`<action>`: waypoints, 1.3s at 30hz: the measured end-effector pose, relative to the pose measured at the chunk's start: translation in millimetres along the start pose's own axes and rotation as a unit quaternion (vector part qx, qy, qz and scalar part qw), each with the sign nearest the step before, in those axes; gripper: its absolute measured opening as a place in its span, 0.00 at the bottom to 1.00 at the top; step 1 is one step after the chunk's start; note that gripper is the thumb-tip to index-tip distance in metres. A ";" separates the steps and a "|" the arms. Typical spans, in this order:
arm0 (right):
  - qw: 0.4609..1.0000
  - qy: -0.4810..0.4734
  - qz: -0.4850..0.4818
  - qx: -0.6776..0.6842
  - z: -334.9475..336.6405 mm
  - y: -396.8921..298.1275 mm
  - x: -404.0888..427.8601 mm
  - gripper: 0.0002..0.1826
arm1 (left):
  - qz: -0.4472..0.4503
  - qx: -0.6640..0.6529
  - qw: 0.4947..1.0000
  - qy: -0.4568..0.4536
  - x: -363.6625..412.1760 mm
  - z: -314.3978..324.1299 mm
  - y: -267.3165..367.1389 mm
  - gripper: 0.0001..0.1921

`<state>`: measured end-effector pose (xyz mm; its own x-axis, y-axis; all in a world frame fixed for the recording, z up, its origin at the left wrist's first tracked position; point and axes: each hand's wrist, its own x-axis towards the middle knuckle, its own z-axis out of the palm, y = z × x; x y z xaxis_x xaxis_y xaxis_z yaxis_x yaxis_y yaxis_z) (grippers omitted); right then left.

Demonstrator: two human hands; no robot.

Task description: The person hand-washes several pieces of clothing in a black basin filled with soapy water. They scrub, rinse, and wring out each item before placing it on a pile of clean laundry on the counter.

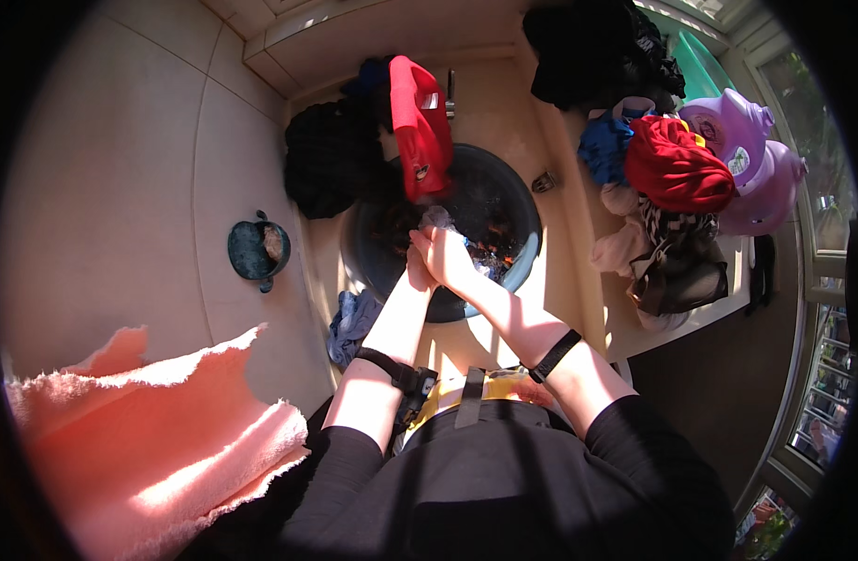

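Observation:
Over a dark round basin (523,203) of water in a pale sink, my left hand (420,270) and my right hand (444,256) are pressed together. A pale, wet, crumpled item (437,219), perhaps cloth, shows at their fingertips; which hand grips it is hard to tell. Just beyond hangs a red garment (423,133) in front of the metal tap (451,98), its lower end over the basin. Dark cloth (331,161) lies left of the basin, and a blue-grey cloth (352,326) is near its lower left edge. Something orange and white shows in the water.
A pink towel (169,421) hangs at lower left. A dark green holder (250,250) is on the tiled wall. On the right ledge lie a red cloth bundle (678,165), a black cloth heap (597,52), other clothes and purple plastic jugs (765,189). A small metal strainer (543,182) sits beside the basin.

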<state>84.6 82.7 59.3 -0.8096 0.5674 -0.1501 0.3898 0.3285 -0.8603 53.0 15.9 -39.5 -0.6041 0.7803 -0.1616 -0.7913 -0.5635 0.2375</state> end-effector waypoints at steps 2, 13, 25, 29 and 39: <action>0.997 0.035 -0.013 -0.063 -1.8 9.0 8.1 0.20 | -0.036 0.135 0.979 0.146 4.1 4.5 5.3 0.24; 0.945 -0.101 -0.049 -0.307 -28.6 93.1 30.2 0.38 | -0.039 0.813 0.521 0.258 3.4 0.5 20.2 0.22; 0.995 -0.038 0.005 -0.096 -1.6 51.9 32.6 0.24 | -0.043 0.146 0.966 0.211 24.3 -22.3 20.3 0.23; 0.996 -0.092 -0.011 0.010 -13.8 6.1 -0.1 0.19 | -0.019 0.135 0.975 0.173 11.0 -4.1 23.6 0.22; 0.977 -0.022 -0.026 -0.209 -17.2 -10.4 18.8 0.18 | -0.093 0.007 0.995 -0.028 13.2 22.2 26.9 0.22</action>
<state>72.9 103.0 73.8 -0.8477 0.5115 -0.1410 0.4854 0.6403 -0.5953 25.8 17.1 -14.0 -0.4410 0.8847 -0.1509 -0.8873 -0.4046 0.2212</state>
